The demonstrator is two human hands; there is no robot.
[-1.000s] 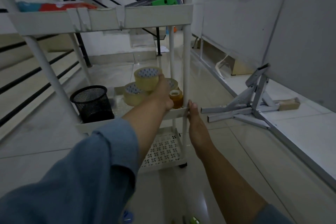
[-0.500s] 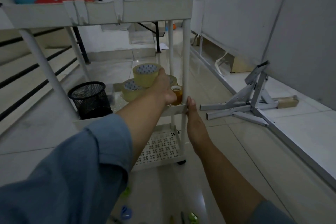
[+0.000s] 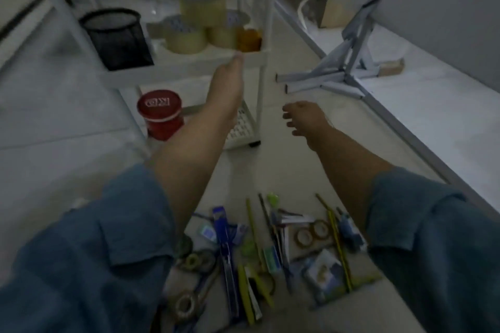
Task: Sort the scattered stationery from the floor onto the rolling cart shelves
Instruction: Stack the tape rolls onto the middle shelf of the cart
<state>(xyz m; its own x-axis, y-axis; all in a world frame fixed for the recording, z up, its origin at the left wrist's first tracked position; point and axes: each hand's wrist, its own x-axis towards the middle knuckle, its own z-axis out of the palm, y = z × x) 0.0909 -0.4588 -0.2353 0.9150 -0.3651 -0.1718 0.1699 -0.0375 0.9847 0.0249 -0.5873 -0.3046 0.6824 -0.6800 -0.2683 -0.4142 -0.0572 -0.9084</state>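
The white rolling cart (image 3: 189,63) stands ahead. Its middle shelf carries a black mesh cup (image 3: 116,38), three stacked rolls of clear packing tape (image 3: 201,12) and a small amber tape roll (image 3: 249,39). A red round tin (image 3: 161,113) sits on the bottom shelf. My left hand (image 3: 226,81) is just below the middle shelf's front rim, holding nothing. My right hand (image 3: 303,119) hovers beside the cart's front post, fingers spread and empty. Scattered stationery (image 3: 270,246) lies on the floor between my arms: pencils, pens, small tape rolls, a blue cutter, packets.
A grey folding metal bracket (image 3: 341,67) lies on the tiled floor right of the cart. White wall panels and a raised ledge (image 3: 433,105) run along the right. A stair railing and steps are at the back left.
My left hand let go of the top tape roll, which now rests on the stack. My right hand came off the cart post. The view tilted down to the stationery.
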